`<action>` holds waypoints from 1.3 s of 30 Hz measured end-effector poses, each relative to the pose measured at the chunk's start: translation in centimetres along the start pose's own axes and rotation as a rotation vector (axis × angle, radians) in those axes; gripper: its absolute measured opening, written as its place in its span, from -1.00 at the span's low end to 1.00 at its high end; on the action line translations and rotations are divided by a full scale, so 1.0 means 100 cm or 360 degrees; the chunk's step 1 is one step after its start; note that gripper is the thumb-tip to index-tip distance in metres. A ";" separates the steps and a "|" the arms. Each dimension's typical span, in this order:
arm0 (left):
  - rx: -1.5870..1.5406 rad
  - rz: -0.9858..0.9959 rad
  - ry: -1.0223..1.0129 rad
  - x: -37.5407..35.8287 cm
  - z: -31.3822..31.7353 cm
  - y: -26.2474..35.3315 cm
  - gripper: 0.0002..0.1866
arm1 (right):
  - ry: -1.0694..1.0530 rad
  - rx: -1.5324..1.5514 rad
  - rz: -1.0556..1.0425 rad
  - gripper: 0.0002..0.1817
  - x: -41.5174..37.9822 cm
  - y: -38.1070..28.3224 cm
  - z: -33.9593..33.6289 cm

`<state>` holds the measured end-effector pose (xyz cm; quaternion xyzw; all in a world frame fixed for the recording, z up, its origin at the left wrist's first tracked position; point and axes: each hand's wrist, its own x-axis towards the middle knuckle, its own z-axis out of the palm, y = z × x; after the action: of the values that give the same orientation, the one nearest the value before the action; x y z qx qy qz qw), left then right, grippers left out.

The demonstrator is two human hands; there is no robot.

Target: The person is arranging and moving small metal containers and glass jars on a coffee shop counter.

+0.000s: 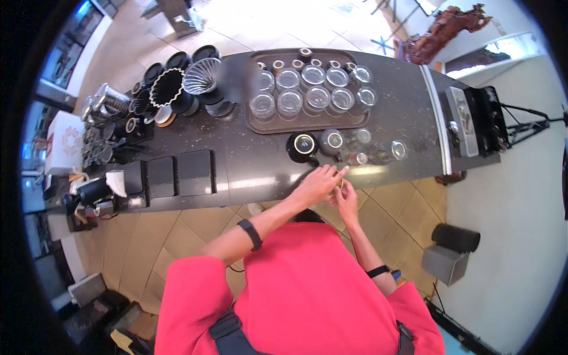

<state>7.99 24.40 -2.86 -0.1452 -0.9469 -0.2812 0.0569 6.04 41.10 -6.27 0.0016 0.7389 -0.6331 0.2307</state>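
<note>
At the counter's near edge, my left hand and my right hand meet with fingers bent around a small thing with a yellowish edge. The fingers cover most of it, so I cannot tell what it is. Just beyond my hands, a black mug and a grey mug stand upside down. To their right are a small glass lying on its side, a clear glass and a glass vessel.
A brown tray carries rows of upturned glasses and small cups. Left on the dark counter are coffee drippers, black flat scales and metal pitchers. A metal strip crosses the counter at right.
</note>
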 end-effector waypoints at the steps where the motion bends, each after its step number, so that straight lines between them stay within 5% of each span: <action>1: 0.0018 -0.0013 -0.0039 0.003 0.006 0.002 -0.08 | -0.0034 -0.0018 -0.0003 -0.56 0.003 0.005 -0.006; 17: 0.0080 -0.0400 -0.0046 0.011 0.021 0.016 -0.28 | -0.0399 0.0094 -0.0004 -0.56 0.042 0.028 -0.030; 24: 0.0030 -0.0465 0.0066 -0.006 -0.005 0.040 -0.26 | -0.0122 0.0092 -0.0051 -0.72 0.038 0.040 -0.047; 25: -0.0038 -0.0455 0.0221 -0.012 -0.013 0.041 -0.41 | -0.0110 -0.0191 -0.0289 -0.63 0.034 0.036 -0.052; 26: -0.0027 -0.0458 0.0232 -0.021 -0.021 0.042 -0.41 | -0.0092 -0.0474 -0.0527 -0.53 0.031 0.030 -0.056; 28: -0.0192 -0.0640 0.0110 -0.042 -0.040 0.041 -0.60 | -0.0144 -0.0514 -0.0468 -0.44 0.018 0.008 -0.056; 29: -0.0208 -0.0572 0.0359 -0.054 -0.052 0.041 -0.72 | -0.0335 -0.0536 -0.0452 -0.46 0.013 0.007 -0.059; 33: -0.0368 -0.0919 0.0575 -0.124 -0.073 0.033 -0.75 | -0.0873 -0.0667 -0.0398 -0.49 0.000 0.007 -0.044; 39: -0.0342 -0.1383 0.1104 -0.261 -0.096 0.055 -0.68 | -0.1157 -0.0922 -0.0665 -0.50 -0.039 -0.007 0.036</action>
<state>34.81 17.24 3.04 0.3540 -0.8116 -0.4047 0.2286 10.56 38.69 -4.62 -0.4307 0.7406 -0.3944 0.3323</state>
